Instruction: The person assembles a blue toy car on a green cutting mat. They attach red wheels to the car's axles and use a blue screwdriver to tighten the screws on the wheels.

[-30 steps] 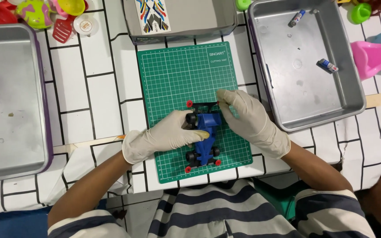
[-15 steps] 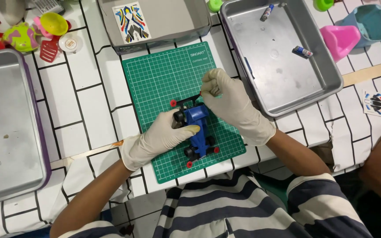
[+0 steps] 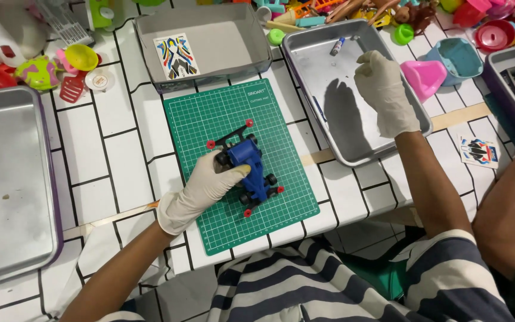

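Observation:
A blue toy race car with black wheels and red bumper rollers lies on a green cutting mat. My left hand, in a white glove, grips the car's side near its front wheels. My gloved right hand hovers over the metal tray to the right of the mat, fingers curled together. Whether it holds a small part is hidden. A small blue and white piece lies in the tray's far corner, just beyond the fingertips.
A grey box holding a sticker sheet stands behind the mat. Another metal tray sits at the left. Toys and a pink bowl crowd the back. A co-worker's gloved arm reaches in beside a sticker sheet.
My right hand has left the car and moved right and away, over the metal tray. My left hand stays on the car, which has hardly shifted on the mat.

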